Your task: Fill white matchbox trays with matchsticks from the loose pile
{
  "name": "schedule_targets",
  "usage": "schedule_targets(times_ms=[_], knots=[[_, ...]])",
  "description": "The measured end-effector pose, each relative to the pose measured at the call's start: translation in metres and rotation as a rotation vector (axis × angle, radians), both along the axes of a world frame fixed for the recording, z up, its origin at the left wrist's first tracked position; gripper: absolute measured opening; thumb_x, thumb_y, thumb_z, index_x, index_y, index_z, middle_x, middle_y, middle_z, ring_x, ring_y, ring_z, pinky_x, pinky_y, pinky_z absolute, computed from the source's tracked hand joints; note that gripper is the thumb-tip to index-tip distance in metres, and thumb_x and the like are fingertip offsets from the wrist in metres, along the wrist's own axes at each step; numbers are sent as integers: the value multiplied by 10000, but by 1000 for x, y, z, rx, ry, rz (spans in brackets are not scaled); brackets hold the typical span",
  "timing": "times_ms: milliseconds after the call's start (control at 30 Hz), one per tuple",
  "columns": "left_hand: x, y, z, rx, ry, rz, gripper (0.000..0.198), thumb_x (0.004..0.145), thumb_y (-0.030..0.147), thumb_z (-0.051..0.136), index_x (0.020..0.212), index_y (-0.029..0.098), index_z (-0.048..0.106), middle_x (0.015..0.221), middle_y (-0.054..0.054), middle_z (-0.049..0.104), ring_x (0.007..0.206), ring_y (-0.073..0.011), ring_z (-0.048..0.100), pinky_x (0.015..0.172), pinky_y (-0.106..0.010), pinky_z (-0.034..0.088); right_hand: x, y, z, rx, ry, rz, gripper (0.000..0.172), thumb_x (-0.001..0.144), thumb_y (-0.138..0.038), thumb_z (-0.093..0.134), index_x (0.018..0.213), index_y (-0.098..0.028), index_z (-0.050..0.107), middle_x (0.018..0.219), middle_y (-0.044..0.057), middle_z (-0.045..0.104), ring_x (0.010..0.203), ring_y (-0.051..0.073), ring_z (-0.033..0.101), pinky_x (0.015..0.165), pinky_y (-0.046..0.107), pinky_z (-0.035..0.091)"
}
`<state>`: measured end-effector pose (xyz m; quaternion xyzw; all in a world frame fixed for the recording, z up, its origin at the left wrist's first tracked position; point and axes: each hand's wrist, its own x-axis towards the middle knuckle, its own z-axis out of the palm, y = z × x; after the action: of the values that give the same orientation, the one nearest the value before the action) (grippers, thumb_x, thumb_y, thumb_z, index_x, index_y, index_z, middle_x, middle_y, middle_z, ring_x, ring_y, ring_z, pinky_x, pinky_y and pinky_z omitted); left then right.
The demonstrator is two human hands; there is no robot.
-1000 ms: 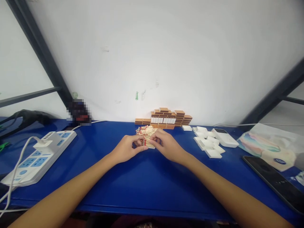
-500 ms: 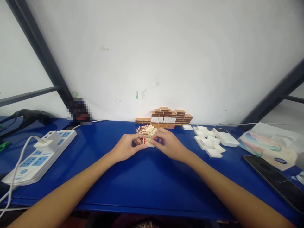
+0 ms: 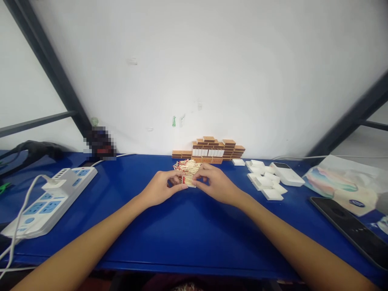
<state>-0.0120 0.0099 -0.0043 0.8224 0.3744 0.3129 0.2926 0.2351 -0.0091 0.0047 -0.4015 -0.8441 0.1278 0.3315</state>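
A small white matchbox tray filled with red-tipped matches is held between my two hands. My left hand grips its left end, thumb in front and fingers behind. My right hand is closed at the right end, thumb and fingertips pinched on the tray or the match ends there; its fingers partly hide this. Just behind lies a loose heap of matches, heads mostly to the left.
Stacked brown matchboxes stand against the wall, with upright white trays among them. More white trays lie to the right, near a white device, a tissue pack and a phone. A power strip lies left.
The hands and the tray stay in nearly the same place. My right fingertips have shifted very slightly, and the view has moved a little.
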Motion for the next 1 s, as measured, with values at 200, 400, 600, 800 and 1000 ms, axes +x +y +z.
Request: schedule_targets(times_ms=[200,400,600,800,1000], knots=[[1,0,1,6,-21,-16,407,881,495,728,1174,212,727,800,-1,745,698,-148,657,657,-246,519,0,-2,2,-18,7,22,102,966,-278,645,923,-219,715,917,34,595,772,155,563,712,295,452],[-4,4,10,52,-45,46,423,877,464,741,1213,208,715,853,-21,775,732,-160,693,700,-264,547,0,0,3,67,83,-54,219,1027,-347,542,938,-211,689,854,38,583,731,167,541,684,310,433],[-3,6,7,35,-19,-9,416,868,487,745,1177,208,735,895,-40,787,775,-182,712,708,-280,567,3,3,5,121,136,-178,299,1048,-420,484,929,-210,659,824,50,601,702,182,523,660,322,411],[-10,13,10,56,-49,75,410,867,481,745,1161,195,737,868,-30,779,726,-154,686,702,-264,555,3,4,2,92,100,-129,318,1053,-396,477,830,-209,607,788,26,557,702,173,514,671,315,402],[-22,23,18,100,-35,129,416,863,498,736,1143,190,735,861,-26,770,706,-145,671,680,-256,546,2,2,2,97,83,-124,315,1057,-383,461,834,-210,601,817,36,571,734,177,529,687,314,413]])
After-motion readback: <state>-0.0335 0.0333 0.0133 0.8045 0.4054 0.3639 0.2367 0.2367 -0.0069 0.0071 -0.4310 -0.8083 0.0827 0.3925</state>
